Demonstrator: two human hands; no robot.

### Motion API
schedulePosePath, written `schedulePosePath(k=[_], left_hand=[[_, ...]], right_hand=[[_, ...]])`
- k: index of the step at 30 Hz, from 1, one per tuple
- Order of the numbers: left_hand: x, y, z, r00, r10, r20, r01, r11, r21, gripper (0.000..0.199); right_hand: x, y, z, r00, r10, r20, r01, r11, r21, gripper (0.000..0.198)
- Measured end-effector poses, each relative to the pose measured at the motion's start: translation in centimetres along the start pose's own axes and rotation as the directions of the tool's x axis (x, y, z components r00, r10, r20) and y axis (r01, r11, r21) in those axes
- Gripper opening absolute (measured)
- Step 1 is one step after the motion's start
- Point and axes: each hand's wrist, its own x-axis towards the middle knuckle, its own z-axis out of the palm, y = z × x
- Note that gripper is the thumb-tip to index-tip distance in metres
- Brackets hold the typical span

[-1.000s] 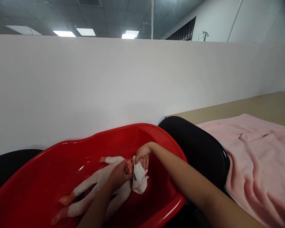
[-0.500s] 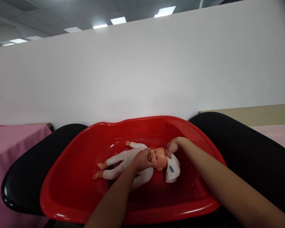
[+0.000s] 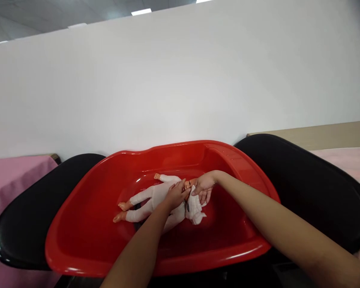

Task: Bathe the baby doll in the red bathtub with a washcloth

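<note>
A baby doll [image 3: 161,194] in white clothes lies on its back in a red baby bathtub [image 3: 84,224], feet to the left and head to the right. My left hand [image 3: 176,195] grips it at the chin and upper chest. At the doll's head, my right hand [image 3: 204,187] holds a white cloth [image 3: 195,210] with a grey spot, thumb pressed to it and fingers curled. The cloth hangs down over the near side of the head. Both hands and the cloth hide much of the head.
Black side panels [image 3: 27,224] flank the tub on the left and right. A pink cloth [image 3: 15,180] drapes a table at left; pale pink fabric [image 3: 348,160] lies at right. A white partition [image 3: 168,88] stands close behind the tub.
My right hand has moved left with the white cloth, from beyond the crown onto the doll's head. My left hand stays at the doll's chin and chest. The view has tilted down slightly.
</note>
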Motion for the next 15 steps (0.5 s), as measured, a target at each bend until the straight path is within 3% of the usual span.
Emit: schedulePosePath(k=[4, 6, 12, 15], left_hand=[[0.2, -0.1, 0.0, 1.000, 0.001, 0.010, -0.001, 0.999, -0.049, 0.053], [0.3, -0.1, -0.1, 0.999, -0.019, 0.037, 0.021, 0.997, -0.074, 0.054], [0.3, 0.1, -0.2, 0.991, -0.127, 0.046, 0.130, 0.989, -0.076, 0.074], [0.2, 0.2, -0.2, 0.994, -0.106, 0.018, 0.107, 0.983, -0.147, 0.071]], right_hand=[[1.2, -0.4, 1.3, 0.979, -0.169, -0.118, 0.160, 0.984, -0.077, 0.038], [1.7, -0.4, 1.5, 0.976, -0.192, -0.105, 0.181, 0.978, -0.103, 0.039], [2.9, 0.9, 0.6, 0.995, 0.100, 0.005, -0.096, 0.962, -0.254, 0.042], [3.0, 1.4, 0.1, 0.988, 0.153, 0.028, -0.137, 0.942, -0.305, 0.037]])
